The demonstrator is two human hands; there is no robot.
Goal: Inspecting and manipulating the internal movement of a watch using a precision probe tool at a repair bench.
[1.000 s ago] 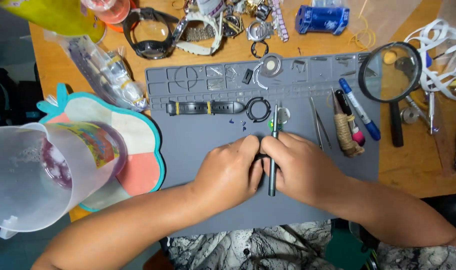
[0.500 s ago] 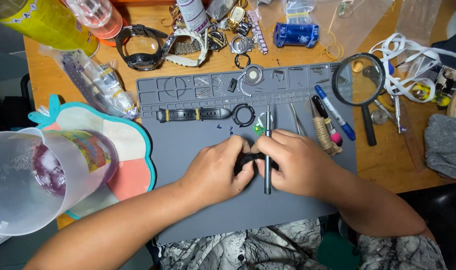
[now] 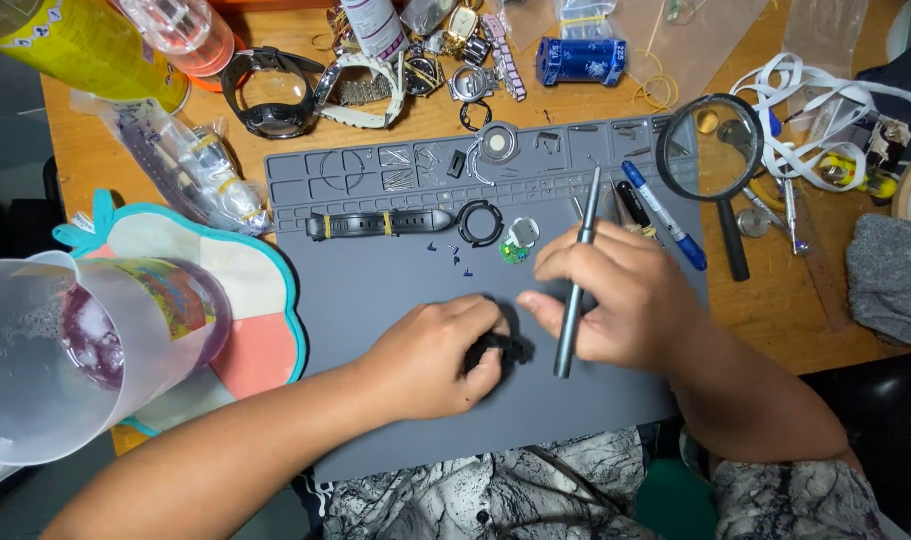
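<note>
A small black watch piece (image 3: pixel 498 349) lies low on the grey silicone work mat (image 3: pixel 376 300), near its middle. The left hand (image 3: pixel 431 360) curls over it, fingers closed to pin it flat, which looks meant to keep it from sliding. Just right of the piece, the right hand (image 3: pixel 616 300) is closed around a slim grey metal screwdriver (image 3: pixel 577 290), gripped mid-shaft with the tip pointing down toward the piece and one fingertip reaching at it. Above the piece sit tiny blue screws (image 3: pixel 454 254), a black round bezel ring (image 3: pixel 480 222) and a black rubber strap with yellow bands (image 3: pixel 381 222), probably laid apart so nothing gets lost. Further up and right of the piece lies a black-handled magnifying glass (image 3: pixel 711 160); far left of it stands a clear plastic jug (image 3: pixel 66 350)
</note>
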